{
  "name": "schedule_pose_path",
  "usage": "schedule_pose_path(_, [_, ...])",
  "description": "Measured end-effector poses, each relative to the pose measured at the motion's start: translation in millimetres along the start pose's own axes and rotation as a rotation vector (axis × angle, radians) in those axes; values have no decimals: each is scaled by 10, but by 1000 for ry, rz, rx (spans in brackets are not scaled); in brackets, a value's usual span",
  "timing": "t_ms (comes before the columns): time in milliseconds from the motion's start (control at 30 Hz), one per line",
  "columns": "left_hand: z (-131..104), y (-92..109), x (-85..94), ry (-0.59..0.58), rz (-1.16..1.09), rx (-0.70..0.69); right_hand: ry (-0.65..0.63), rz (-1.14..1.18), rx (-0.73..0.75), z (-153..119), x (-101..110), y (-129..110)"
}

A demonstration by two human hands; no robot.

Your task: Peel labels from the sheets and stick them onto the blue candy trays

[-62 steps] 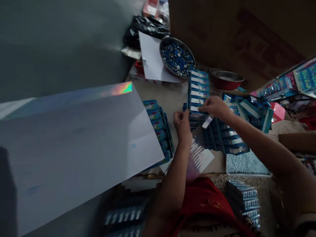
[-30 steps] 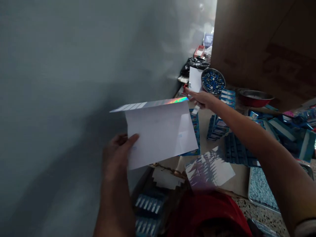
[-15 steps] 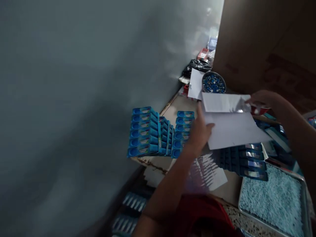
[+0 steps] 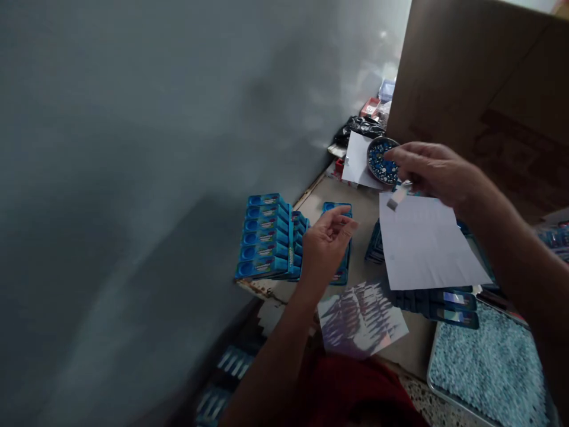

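My right hand (image 4: 438, 172) pinches a small shiny silvery strip (image 4: 399, 196) that hangs from its fingers above a white sheet (image 4: 433, 246). That sheet lies over dark blue molded packs (image 4: 453, 314), covering much of them. My left hand (image 4: 326, 243) is empty, its fingers loosely curved and apart, in front of a row of blue packs (image 4: 336, 207) that it partly hides. Just beyond my right fingertips stands a round metal bowl (image 4: 377, 169) with small blue and silver pieces. A silvery patterned sheet (image 4: 362, 323) lies near the table's front edge.
Stacked blue packs (image 4: 262, 237) stand at the left by the grey wall (image 4: 155, 148). A metal tray (image 4: 438, 388) of pale blue granules is at the lower right. Behind rises a large cardboard box (image 4: 471, 77). Another white paper (image 4: 355, 157) and a black plastic bag (image 4: 362, 126) lie beside the bowl.
Both hands were at the white sheet, its far part folded up; now it lies flat over the packs. My left hand has let go and moved left; my right hand moved left toward the bowl.
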State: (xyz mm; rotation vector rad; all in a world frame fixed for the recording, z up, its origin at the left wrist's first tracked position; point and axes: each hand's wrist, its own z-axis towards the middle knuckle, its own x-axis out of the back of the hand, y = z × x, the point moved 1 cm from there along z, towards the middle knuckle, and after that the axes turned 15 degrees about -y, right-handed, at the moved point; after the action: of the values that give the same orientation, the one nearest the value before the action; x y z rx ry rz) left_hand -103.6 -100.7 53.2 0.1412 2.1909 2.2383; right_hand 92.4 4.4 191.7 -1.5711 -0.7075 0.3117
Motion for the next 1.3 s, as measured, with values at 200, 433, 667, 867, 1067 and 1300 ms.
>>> schedule_pose_path(200, [6, -114, 443, -115, -574, 42, -88, 33, -50, 505, -720, 267])
schedule_pose_path(433, [-32, -169, 618, 66, -635, 199, -140, 3, -132, 659, -1022, 404])
schedule_pose_path(667, [314, -153, 1019, 57, -363, 248, 51, 77, -119, 831, -1085, 676])
schedule_pose_path(867, [848, -204, 1143, -175, -99, 416, 183, -148, -168, 981, -1019, 1035])
schedule_pose_path(1067, [1010, -311, 1142, -210, -50, 475, 246, -397, -196, 1040, -1007, 1245])
schedule_pose_path(1300, [1042, -411, 1123, -229, -92, 492, 250, -526, -212, 1058, -1015, 1253])
